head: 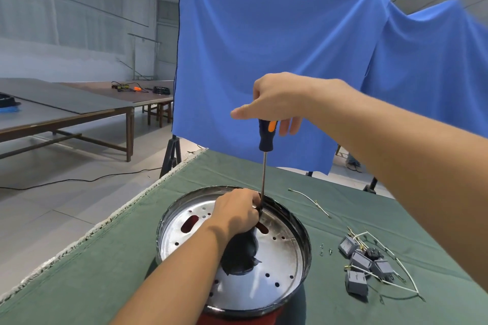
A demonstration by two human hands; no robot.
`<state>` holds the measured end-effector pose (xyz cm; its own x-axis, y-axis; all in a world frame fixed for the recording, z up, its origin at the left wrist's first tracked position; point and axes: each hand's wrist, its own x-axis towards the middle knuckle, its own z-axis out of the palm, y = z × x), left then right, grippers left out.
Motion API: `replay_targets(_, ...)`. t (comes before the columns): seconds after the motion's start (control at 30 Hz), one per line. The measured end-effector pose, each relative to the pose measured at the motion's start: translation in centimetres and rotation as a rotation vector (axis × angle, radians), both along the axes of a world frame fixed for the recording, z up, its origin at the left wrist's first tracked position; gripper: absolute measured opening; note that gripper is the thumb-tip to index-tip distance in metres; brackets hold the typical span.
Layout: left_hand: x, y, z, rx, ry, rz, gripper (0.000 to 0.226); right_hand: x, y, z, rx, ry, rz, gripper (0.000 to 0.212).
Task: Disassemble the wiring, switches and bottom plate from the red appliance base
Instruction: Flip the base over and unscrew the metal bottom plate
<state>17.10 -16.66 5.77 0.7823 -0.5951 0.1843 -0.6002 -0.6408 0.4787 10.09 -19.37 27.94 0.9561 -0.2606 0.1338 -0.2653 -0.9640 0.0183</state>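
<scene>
Two hands work over the red appliance base (237, 318), which sits upside down on the green cloth (92, 272) with its silver bottom plate (277, 266) facing up inside a dark rim. The right hand (280, 100) closes on the top of a screwdriver (266, 137), thumb out to one side and fingers curled behind the handle, holding the shaft upright over the far part of the plate. The left hand (236, 212) lies on the plate, its fingers bunched around the shaft near the tip; what they pinch there I cannot tell.

Beside the base, on the right-hand side, lie grey switches (361, 264) tangled with white wires (390, 274), and a few small screws (326, 249) lie between them and the rim. One loose wire (309, 202) lies farther back.

Thin pressed sheet, the plate is probably light, stiff and springy, with sharp edges at its punched holes and slots. Once unscrewed it likely lifts best by hooking a finger into a slot, while the other hand steadies the rim, since the polished face looks slippery.
</scene>
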Motion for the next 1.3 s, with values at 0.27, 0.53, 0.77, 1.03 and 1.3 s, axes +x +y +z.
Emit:
replay_targets(0.27,0.1,0.1,-0.1,-0.016,0.005,-0.013,0.029,0.5,0.9,0.8,0.108,0.071,-0.025,0.020)
replay_targets(0.53,0.2,0.1,-0.2,-0.005,-0.017,-0.018,0.028,1.2,-0.1,0.4,0.035,-0.024,-0.081,0.013)
replay_targets(0.77,0.1,0.2,0.0,-0.005,-0.027,-0.017,0.028,1.0,-0.3,-0.6,-0.025,-0.137,-0.064,0.028)
replay_targets(1.03,0.1,0.2,-0.2,-0.014,-0.039,-0.009,0.030,0.1,-0.5,0.5,0.061,-0.010,-0.111,0.023)
replay_targets(1.3,0.3,0.2,-0.4,-0.067,-0.028,0.041,0.034,0.0,-1.3,0.9,0.059,-0.015,-0.107,0.012)
